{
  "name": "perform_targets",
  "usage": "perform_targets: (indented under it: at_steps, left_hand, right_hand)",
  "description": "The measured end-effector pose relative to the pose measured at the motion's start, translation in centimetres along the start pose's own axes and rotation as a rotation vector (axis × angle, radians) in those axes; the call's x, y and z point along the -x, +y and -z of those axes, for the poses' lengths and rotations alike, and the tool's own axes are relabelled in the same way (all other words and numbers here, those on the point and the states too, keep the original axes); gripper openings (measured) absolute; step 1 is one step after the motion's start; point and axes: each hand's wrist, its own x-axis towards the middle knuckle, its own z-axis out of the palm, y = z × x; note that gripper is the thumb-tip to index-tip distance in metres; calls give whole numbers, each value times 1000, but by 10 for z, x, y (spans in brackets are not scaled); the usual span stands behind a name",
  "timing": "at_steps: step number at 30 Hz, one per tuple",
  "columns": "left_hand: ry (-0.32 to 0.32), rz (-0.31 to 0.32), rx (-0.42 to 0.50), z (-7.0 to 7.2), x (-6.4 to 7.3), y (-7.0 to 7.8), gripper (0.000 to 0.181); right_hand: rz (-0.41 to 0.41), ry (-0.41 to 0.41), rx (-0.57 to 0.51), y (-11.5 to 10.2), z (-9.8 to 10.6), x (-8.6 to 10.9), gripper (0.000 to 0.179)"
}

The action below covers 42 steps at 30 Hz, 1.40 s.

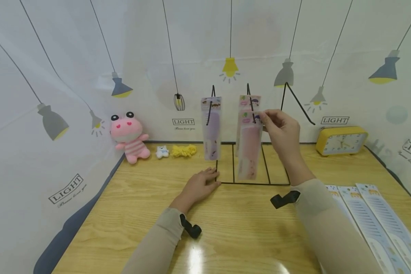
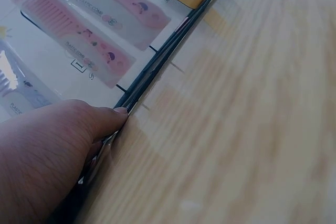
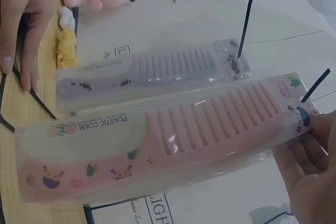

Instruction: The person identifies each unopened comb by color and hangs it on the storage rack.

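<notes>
My right hand (image 1: 285, 131) pinches the top corner of a packaged pink plastic comb (image 1: 250, 152), right beside the wire hook that passes through its header. Behind it, on the same middle hook, hangs another packaged pink comb (image 1: 250, 98). A purple comb (image 1: 211, 129) in clear packaging hangs from the left hook of the black wire rack (image 1: 253, 183). My left hand (image 1: 199, 185) rests at the rack's front left base corner; its thumb (image 2: 107, 120) presses the base wire with fingers extended. The right hook (image 1: 299, 104) carries nothing.
A pink striped plush toy (image 1: 128, 135), a small white figure (image 1: 162, 152) and a yellow bundle (image 1: 183, 150) line the back left. Back right stands a yellow clock (image 1: 342, 140). Several packaged blue combs (image 1: 376, 217) lie at the right, partly under my right sleeve.
</notes>
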Motion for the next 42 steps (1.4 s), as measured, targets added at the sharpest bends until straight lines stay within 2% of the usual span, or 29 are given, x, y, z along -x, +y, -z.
perform_targets:
  at_steps: [11, 22, 30, 42]
  left_hand:
    - [2, -12, -12, 0, -1, -1, 54]
    - [7, -13, 4, 0, -1, -1, 54]
    - [9, -12, 7, 0, -1, -2, 54]
    - [20, -29, 4, 0, -1, -2, 54]
  right_hand:
    - [53, 39, 106, 19, -8, -29, 35]
    - [16, 45, 153, 24, -12, -49, 36]
    - [-24, 43, 160, 22, -14, -54, 34]
    - [-56, 21, 160, 26, -11, -49, 33]
